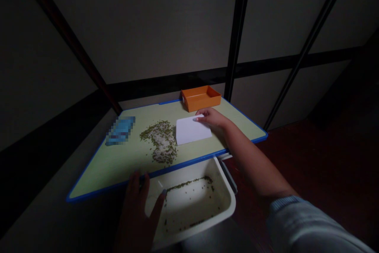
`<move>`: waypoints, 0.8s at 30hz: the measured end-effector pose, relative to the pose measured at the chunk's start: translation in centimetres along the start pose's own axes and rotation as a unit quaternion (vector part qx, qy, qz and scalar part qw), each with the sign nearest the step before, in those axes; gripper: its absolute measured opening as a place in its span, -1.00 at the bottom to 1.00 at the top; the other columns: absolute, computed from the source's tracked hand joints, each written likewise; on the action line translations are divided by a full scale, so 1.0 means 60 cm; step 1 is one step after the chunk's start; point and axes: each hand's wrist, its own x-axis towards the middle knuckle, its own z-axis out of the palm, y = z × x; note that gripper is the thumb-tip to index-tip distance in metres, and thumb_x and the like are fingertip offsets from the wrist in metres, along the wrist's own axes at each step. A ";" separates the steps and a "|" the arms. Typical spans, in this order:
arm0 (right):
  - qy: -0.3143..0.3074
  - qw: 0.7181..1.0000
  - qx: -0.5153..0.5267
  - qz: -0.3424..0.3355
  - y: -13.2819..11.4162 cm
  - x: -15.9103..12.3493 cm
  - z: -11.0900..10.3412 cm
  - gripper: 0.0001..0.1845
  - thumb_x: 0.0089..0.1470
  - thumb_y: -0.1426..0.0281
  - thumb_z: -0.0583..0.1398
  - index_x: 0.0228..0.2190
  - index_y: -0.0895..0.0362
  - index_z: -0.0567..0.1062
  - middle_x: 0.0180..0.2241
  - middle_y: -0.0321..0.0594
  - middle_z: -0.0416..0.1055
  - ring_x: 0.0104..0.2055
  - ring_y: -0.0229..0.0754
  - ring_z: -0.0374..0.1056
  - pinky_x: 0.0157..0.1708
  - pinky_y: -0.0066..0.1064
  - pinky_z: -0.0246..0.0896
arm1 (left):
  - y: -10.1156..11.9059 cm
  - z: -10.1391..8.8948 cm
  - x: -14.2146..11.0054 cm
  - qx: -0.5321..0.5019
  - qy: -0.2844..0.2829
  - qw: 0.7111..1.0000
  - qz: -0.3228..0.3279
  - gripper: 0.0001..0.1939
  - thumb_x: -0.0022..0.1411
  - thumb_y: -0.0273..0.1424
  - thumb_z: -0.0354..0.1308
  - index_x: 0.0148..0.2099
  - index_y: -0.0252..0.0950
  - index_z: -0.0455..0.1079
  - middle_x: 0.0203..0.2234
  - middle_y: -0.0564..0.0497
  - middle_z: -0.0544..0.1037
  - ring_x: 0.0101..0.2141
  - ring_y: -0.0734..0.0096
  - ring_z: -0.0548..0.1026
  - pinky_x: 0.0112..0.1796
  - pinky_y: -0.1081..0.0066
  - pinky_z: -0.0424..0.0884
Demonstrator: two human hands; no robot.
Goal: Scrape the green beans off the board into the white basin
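My right hand pinches the upper right edge of a flat white board, thumb in front and fingers behind. The board is tilted on its edge on the tabletop, just right of a spread pile of small green and whitish grains. Below the table's front edge is a white plastic bin, with scattered dark grains on its floor and along its far side. In the shadow, my left hand grips the bin's left side, its thumb inside the rim.
At the back of the table stands an orange tray. A blue packet, blurred out, lies at the left edge. Blue trim borders the pale green tabletop. Behind it rises a panelled wall with dark strips.
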 end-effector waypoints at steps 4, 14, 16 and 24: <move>0.053 0.998 0.041 -0.019 0.000 0.002 -0.003 -0.52 -0.27 0.03 0.37 -0.51 0.14 0.40 -0.60 -0.40 0.28 -0.56 -0.34 0.12 -0.54 -0.46 -0.03 | -0.012 0.007 -0.001 0.001 -0.009 1.000 0.002 -0.34 0.28 -0.07 -0.05 0.36 -0.18 0.14 0.46 -0.08 -0.05 0.41 0.07 -0.06 0.31 -0.06 0.08; 0.110 0.989 -0.031 -0.093 0.016 0.005 -0.019 -0.59 -0.13 0.04 0.27 -0.44 0.15 0.47 -0.46 -0.27 0.37 -0.38 -0.21 0.24 -0.34 -0.37 0.11 | -0.019 0.015 -0.003 0.019 0.020 1.000 0.013 -0.36 0.28 -0.05 -0.06 0.33 -0.20 0.19 0.44 -0.11 0.00 0.41 0.10 -0.04 0.32 -0.03 0.06; 0.118 0.989 -0.038 -0.085 0.024 -0.004 -0.030 -0.58 -0.12 0.03 0.28 -0.43 0.15 0.47 -0.45 -0.26 0.38 -0.37 -0.19 0.25 -0.34 -0.37 0.12 | -0.017 0.013 -0.003 0.015 0.019 1.000 0.002 -0.36 0.29 -0.05 -0.08 0.32 -0.20 0.21 0.44 -0.11 0.01 0.41 0.11 -0.04 0.32 -0.03 0.07; 0.141 0.986 -0.054 -0.068 0.041 -0.035 -0.054 -0.58 -0.09 0.02 0.28 -0.40 0.14 0.50 -0.43 -0.20 0.43 -0.37 -0.17 0.26 -0.35 -0.34 0.14 | -0.008 0.009 0.001 0.004 0.003 1.000 -0.011 -0.30 0.22 0.00 0.00 0.31 -0.23 0.22 0.45 -0.12 -0.01 0.40 0.07 -0.02 0.32 -0.01 0.06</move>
